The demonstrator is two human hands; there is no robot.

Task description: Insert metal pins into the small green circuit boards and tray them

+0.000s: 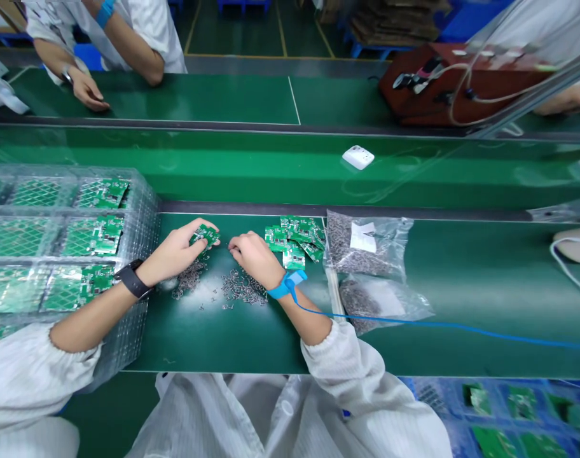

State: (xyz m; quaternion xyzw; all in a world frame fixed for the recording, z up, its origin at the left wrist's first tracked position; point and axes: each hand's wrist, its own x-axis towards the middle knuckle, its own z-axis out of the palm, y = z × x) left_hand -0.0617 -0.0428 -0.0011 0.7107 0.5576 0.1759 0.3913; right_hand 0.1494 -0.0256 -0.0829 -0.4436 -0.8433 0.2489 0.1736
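A small green circuit board (205, 235) is gripped between the thumb and fingers of my left hand (178, 250), raised over the bench. My right hand (257, 256) is a short way to its right, fingertips pinched together; whatever is between them is too small to make out. Below the hands lie two heaps of tiny metal parts, a left pile (189, 280) and a right pile (245, 287). Just beyond my right wrist rests a loose stack of green circuit boards (297, 240). A blue wrist strap (286, 285) circles my right wrist.
Clear plastic trays (144, 219) with circuit boards stand at the left. Two bags of small parts, an upper bag (390, 245) and a lower bag (390, 300), lie right. A blue cord (442, 324) crosses the bench. Across the belt (252, 162) sits a co-worker (147, 38).
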